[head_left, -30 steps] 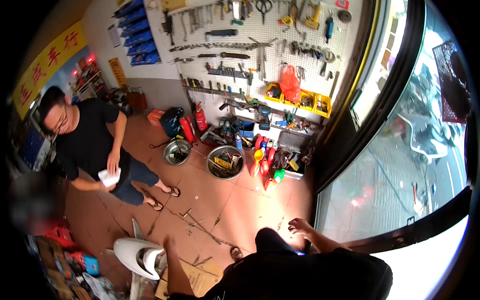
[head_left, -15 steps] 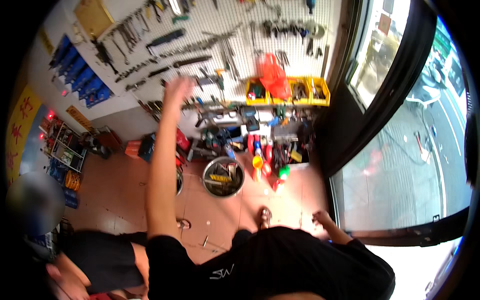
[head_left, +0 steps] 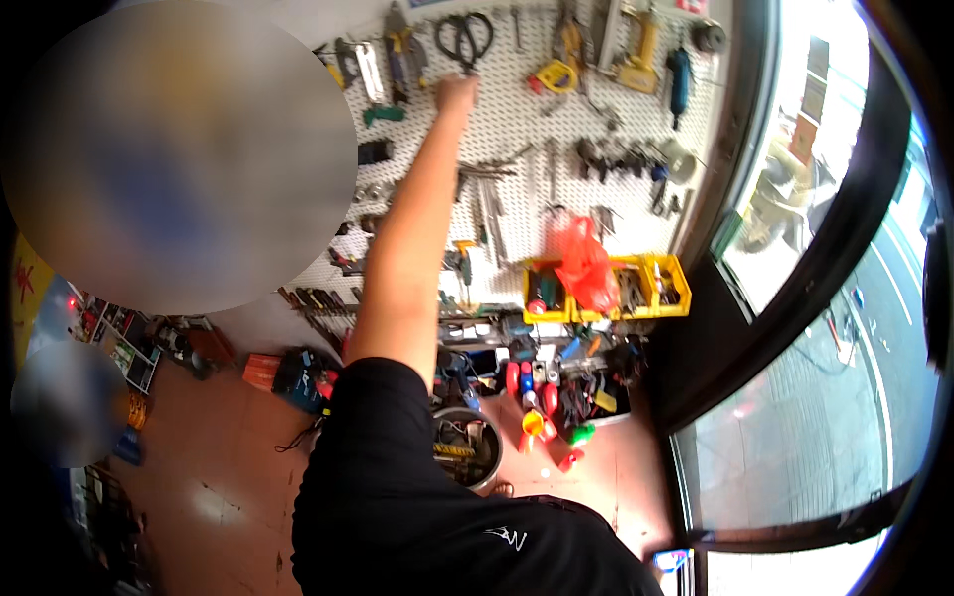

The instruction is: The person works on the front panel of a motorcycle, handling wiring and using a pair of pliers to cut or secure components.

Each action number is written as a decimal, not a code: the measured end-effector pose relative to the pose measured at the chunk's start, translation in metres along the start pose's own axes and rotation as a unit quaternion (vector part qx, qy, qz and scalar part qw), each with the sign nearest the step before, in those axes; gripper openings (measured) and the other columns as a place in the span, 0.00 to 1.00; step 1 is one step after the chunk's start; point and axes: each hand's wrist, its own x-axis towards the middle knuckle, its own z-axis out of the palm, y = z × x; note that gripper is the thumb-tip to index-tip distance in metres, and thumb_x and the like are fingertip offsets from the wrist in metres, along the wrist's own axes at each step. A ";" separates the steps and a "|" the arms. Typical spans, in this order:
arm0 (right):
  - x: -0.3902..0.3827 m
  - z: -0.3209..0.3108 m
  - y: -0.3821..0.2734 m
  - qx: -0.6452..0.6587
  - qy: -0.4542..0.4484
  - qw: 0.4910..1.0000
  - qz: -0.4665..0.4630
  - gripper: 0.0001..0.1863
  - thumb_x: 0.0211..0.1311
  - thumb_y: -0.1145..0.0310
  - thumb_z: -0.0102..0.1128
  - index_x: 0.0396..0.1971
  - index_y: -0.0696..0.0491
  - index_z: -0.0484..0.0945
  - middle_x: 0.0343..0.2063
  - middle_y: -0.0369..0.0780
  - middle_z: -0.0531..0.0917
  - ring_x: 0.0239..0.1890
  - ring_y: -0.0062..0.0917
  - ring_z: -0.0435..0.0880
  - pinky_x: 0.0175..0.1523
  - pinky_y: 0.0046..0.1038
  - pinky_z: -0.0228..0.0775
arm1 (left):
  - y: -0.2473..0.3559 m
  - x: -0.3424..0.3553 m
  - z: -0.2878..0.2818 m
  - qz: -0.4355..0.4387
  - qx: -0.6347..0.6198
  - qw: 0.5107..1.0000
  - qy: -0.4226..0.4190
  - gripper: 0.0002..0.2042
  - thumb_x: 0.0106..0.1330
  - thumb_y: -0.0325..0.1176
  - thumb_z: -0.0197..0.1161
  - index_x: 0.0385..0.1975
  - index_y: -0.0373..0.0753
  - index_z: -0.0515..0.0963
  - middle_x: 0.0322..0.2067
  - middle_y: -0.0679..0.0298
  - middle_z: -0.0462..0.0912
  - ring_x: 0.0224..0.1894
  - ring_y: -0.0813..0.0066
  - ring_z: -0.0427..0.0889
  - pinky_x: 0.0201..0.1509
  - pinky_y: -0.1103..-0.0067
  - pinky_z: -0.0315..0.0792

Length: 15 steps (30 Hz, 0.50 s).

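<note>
My left arm stretches up to the white pegboard (head_left: 517, 109). My left hand (head_left: 457, 91) is closed around the lower part of a pair of scissors (head_left: 464, 40) with black loop handles, which point upward. The blades are hidden by the hand. To its left hang pliers (head_left: 399, 60); to its right is a tool with a yellow loop (head_left: 556, 75). Low at the right, only a bit of my right hand (head_left: 656, 570) shows past my black shirt, beside a small flat object with a bright screen-like face (head_left: 674, 559). Its fingers are hidden.
Yellow bins (head_left: 651, 298) with a red plastic bag (head_left: 588, 266) sit below the pegboard. A round metal bucket (head_left: 495, 459) of tools stands on the tiled floor by bottles (head_left: 533, 424). A dark-framed glass door (head_left: 775, 437) borders the right. Blurred patches cover the left side.
My left hand has moved up and right along the pegboard and closed on the scissors. The view has tilted upward, and the person at lower left has left the view.
</note>
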 end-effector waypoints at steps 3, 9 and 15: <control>-0.024 0.057 0.007 -0.006 -0.017 0.997 0.075 0.09 0.65 0.63 0.51 0.31 0.53 0.74 0.21 0.37 0.76 0.21 0.19 0.75 0.22 0.22 0.64 | -0.034 0.028 0.000 0.060 0.063 0.995 0.051 0.27 0.60 0.42 0.64 0.56 0.31 0.71 0.58 0.44 0.71 0.62 0.50 0.70 0.59 0.60 0.68; -0.068 0.140 0.006 0.050 -0.030 0.992 0.109 0.12 0.67 0.61 0.51 0.41 0.54 0.74 0.28 0.37 0.79 0.27 0.21 0.78 0.29 0.23 0.69 | -0.105 0.043 -0.008 0.119 0.079 0.989 -0.033 0.21 0.64 0.48 0.61 0.35 0.31 0.77 0.29 0.54 0.83 0.23 0.62 0.83 0.28 0.70 0.80; -0.096 0.161 -0.045 0.078 0.021 0.981 0.175 0.17 0.68 0.61 0.53 0.50 0.55 0.74 0.34 0.39 0.82 0.33 0.23 0.81 0.35 0.25 0.73 | -0.189 -0.003 -0.011 0.089 0.046 0.988 -0.116 0.20 0.65 0.48 0.61 0.33 0.31 0.77 0.27 0.55 0.82 0.23 0.64 0.83 0.29 0.71 0.80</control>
